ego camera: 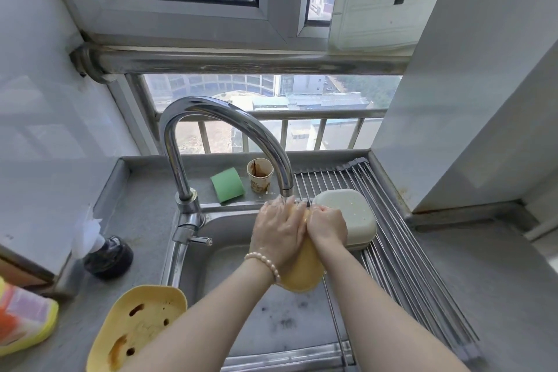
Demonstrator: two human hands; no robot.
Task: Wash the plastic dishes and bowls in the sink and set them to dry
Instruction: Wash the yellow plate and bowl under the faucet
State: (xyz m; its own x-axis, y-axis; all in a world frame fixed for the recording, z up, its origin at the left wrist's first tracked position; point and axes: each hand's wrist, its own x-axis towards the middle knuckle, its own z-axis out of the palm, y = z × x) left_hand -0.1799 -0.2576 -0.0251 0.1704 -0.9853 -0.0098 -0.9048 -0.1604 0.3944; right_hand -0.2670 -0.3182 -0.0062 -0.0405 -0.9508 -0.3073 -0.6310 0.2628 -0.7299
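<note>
One pale green dish (347, 217) is already lying upside down on the roll-up drying rack (401, 238) at the right side of the sink (229, 254), so part of the job appears finished. Right now the person is holding a yellow plastic dish (302, 269) on edge over the basin, directly beneath the spout of the faucet (223, 121), where water is running onto its upper rim. Her left hand (279, 232) is lying flat against the near face with straight fingers, seemingly rubbing it, while the right hand (327, 225) is curling its fingers around the far edge and gripping it. Another yellow dish (133, 326) is waiting on the counter to the left, carrying brown stains, so it is evidently unwashed. Judging from this, the task is sitting roughly midway: one piece drying, one being rinsed, at least one left. A stained paper cup (259, 175) and a green sponge (227, 185) are sitting behind the basin.
</note>
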